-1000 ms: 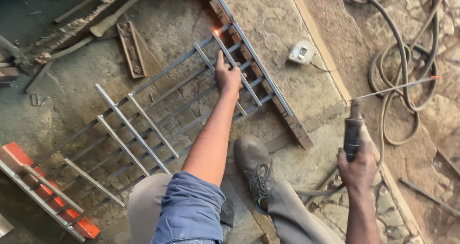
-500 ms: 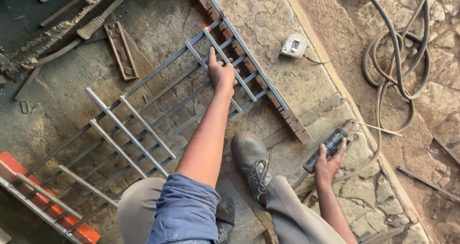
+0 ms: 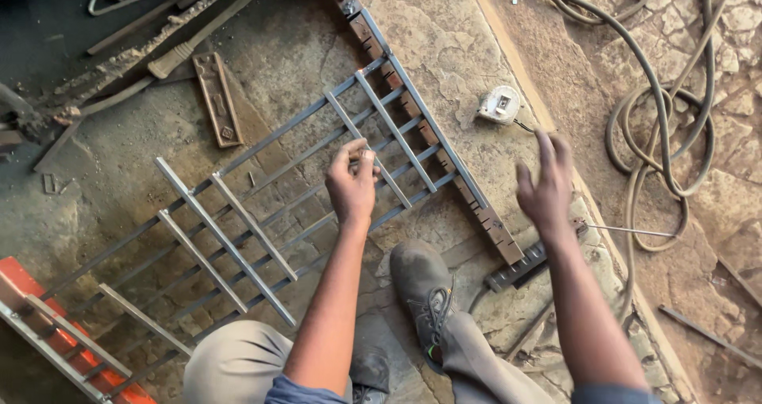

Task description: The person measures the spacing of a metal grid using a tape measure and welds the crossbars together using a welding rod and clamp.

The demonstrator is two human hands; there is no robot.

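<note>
Steel, grey and unpainted: a flat grille of long parallel bars with short square-tube crosspieces (image 3: 317, 190) lies on the stone floor (image 3: 444, 39), running from the lower left corner of the view up toward the top centre. Its far end rests against a brown slotted steel rail (image 3: 444, 154).

Left hand (image 3: 353, 183): fingers curled and pinched around one short square-tube crosspiece (image 3: 373, 166) near the grille's upper end, thumb on one side, fingertips on the other. Right hand (image 3: 546, 186): fingers spread wide, holding nothing, hovering above the floor just right of the rail. Below it lies a dark welding electrode holder with a thin rod (image 3: 540, 257), apart from the hand. A white tape measure (image 3: 498, 104) sits on the floor above the right hand; grey coiled cable (image 3: 659, 126) lies further right. A worn grey boot (image 3: 421, 289) is planted beside the grille's near edge. An orange steel frame (image 3: 48, 325) shows at the lower left corner.

Judgement: the step in hand looks like positioning or aligning the loose crosspiece on the long bars, welding tool set aside. The next move would call for seating the crosspiece square across the bars and holding it steady with the left hand, while the free right hand reaches for either the tape measure or the electrode holder.
</note>
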